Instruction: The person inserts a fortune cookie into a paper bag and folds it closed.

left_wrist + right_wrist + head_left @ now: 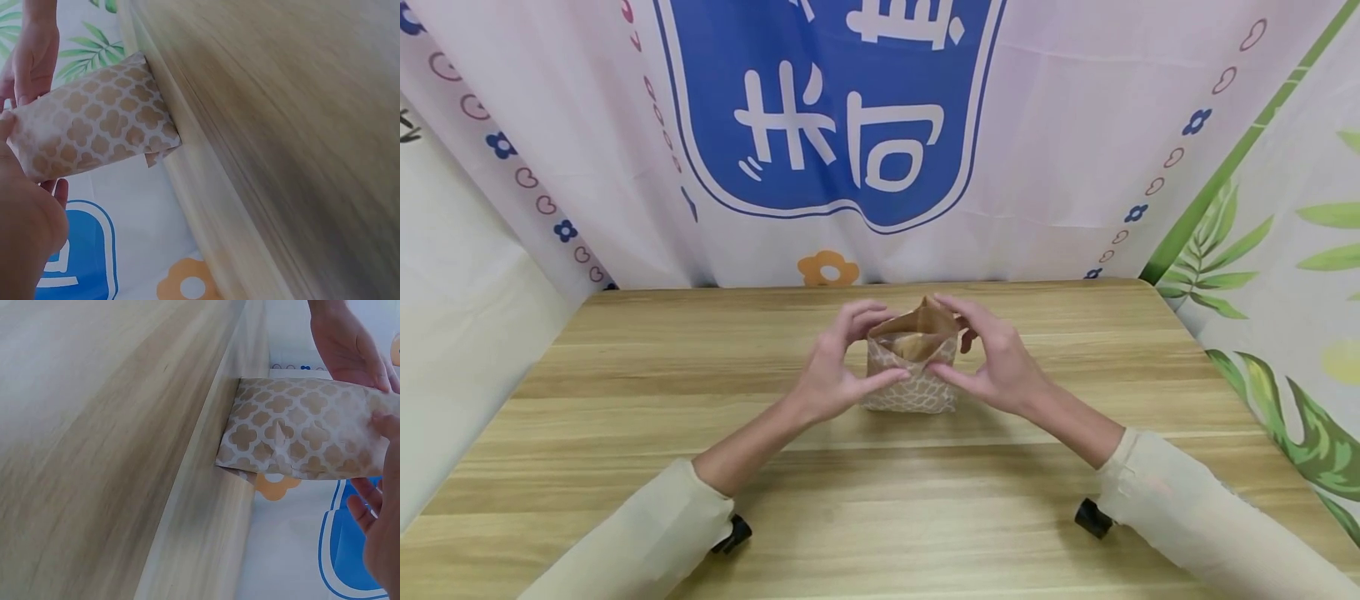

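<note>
A brown paper bag (pixel 913 393) with a white lattice print stands upright on the wooden table, its mouth open at the top. Something pale (pixel 912 345) shows inside, mostly hidden by the bag's walls. My left hand (pixel 831 372) holds the bag's left side, thumb along the near rim and fingers toward the far side. On the other side my right hand (pixel 1002 362) grips the rim, thumb in front and index finger at the back top edge. In the right wrist view, the bag's printed front (pixel 300 428) has small creases, and its base rests on the tabletop.
The wooden table (pixel 880 508) spreads out around the bag. A printed curtain (pixel 1052 167) hangs along its far edge, with a leaf-patterned cloth (pixel 1315 333) on the right and a pale cloth (pixel 467 292) on the left. Black wrist mounts (pixel 1093 518) sit below both sleeves.
</note>
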A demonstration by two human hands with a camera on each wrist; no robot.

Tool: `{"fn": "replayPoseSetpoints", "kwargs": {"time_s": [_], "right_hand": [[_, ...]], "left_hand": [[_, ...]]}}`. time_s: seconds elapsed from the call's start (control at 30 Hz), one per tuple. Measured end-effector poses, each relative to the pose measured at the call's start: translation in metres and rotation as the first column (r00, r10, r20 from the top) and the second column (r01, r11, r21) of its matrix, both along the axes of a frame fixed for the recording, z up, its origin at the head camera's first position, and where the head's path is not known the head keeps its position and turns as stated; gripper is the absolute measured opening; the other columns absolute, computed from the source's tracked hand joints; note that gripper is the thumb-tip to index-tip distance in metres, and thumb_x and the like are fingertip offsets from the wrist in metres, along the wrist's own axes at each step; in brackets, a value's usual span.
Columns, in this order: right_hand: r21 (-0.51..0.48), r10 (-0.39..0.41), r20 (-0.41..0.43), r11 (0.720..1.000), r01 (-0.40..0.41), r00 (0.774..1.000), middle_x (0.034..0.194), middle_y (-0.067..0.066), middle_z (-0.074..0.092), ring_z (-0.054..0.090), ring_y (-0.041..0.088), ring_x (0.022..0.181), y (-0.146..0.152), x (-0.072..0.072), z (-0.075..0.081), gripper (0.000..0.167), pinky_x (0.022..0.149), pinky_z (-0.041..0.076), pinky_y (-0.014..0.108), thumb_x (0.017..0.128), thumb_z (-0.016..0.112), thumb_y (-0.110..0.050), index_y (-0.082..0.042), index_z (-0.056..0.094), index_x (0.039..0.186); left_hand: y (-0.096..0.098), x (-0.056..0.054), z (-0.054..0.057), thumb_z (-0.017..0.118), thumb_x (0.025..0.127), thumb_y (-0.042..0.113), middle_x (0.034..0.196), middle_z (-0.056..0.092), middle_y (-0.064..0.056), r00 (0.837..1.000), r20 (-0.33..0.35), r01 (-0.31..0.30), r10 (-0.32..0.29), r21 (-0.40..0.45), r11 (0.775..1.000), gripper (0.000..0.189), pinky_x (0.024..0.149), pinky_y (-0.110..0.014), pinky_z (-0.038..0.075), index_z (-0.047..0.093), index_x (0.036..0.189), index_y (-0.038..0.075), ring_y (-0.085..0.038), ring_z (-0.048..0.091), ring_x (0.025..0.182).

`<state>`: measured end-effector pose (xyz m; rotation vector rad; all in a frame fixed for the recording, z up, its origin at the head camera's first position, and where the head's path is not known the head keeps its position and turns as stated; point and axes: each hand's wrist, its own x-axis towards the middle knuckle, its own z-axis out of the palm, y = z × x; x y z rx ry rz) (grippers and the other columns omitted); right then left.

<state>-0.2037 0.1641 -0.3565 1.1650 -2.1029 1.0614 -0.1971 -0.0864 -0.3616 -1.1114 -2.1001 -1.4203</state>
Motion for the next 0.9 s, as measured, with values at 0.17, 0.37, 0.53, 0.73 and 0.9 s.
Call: {"fn": "replayPoseSetpoints", "kwargs": {"time_s": [0.17, 0.37, 0.53, 0.73, 0.9], "right_hand": [[-0.052, -0.032, 0.124, 0.998, 0.038, 0.992, 0.102, 0.016, 0.077, 0.062, 0.02, 0.07, -0.0024, 0.0015, -0.0005, 0.083, 0.059, 0.054, 0.031, 0.075, 0.091, 0.001, 0.004, 0.048, 0.146], [-0.126, -0.014, 0.255, 0.991, 0.048, 0.967, 0.099, 0.015, 0.078, 0.068, 0.015, 0.077, -0.0047, 0.0024, 0.0, 0.066, 0.067, 0.057, 0.028, 0.079, 0.086, 0.007, 0.004, 0.057, 0.139], [-0.155, -0.004, 0.315, 0.986, 0.055, 0.949, 0.106, 0.017, 0.077, 0.073, 0.021, 0.092, -0.0066, 0.0029, 0.0009, 0.057, 0.077, 0.059, 0.023, 0.081, 0.084, 0.009, 0.004, 0.061, 0.133], [-0.166, -0.022, 0.287, 0.984, 0.072, 0.958, 0.104, 0.015, 0.077, 0.071, 0.018, 0.088, -0.0079, 0.0027, 0.0011, 0.054, 0.075, 0.057, 0.021, 0.081, 0.084, 0.009, 0.004, 0.064, 0.13], [-0.161, -0.025, 0.207, 0.985, 0.06, 0.978, 0.098, 0.014, 0.078, 0.073, 0.021, 0.085, -0.008, 0.0022, 0.0001, 0.054, 0.075, 0.056, 0.02, 0.08, 0.084, 0.009, 0.004, 0.063, 0.129]], "left_hand": [[0.0038, -0.0009, 0.0011, 0.086, 0.077, -0.01, 0.125, 0.067, -0.027, 0.996, 0.092, -0.012, 0.005, 0.074, 0.997, 0.063, 0.096, -0.033, 0.058, 0.053, 0.13, -0.01, -0.036, 0.067, 0.116], [0.0059, 0.0, 0.0026, 0.083, 0.08, -0.012, 0.124, 0.068, -0.025, 0.982, 0.189, -0.037, 0.015, 0.109, 0.993, 0.051, 0.09, -0.026, 0.059, 0.061, 0.125, -0.011, -0.034, 0.068, 0.113], [0.007, 0.0, 0.003, 0.082, 0.082, -0.011, 0.119, 0.07, -0.022, 0.972, 0.234, -0.049, 0.017, 0.132, 0.99, 0.043, 0.082, -0.024, 0.06, 0.065, 0.121, -0.009, -0.028, 0.069, 0.105], [0.0091, -0.0009, 0.0031, 0.082, 0.082, -0.01, 0.113, 0.073, -0.021, 0.964, 0.263, -0.074, 0.029, 0.162, 0.984, 0.037, 0.078, -0.02, 0.057, 0.068, 0.116, -0.009, -0.015, 0.069, 0.098], [0.0103, -0.0021, 0.003, 0.083, 0.081, -0.01, 0.111, 0.073, -0.022, 0.962, 0.27, -0.087, 0.036, 0.179, 0.98, 0.035, 0.071, -0.018, 0.054, 0.069, 0.114, -0.009, -0.009, 0.068, 0.095]]}}
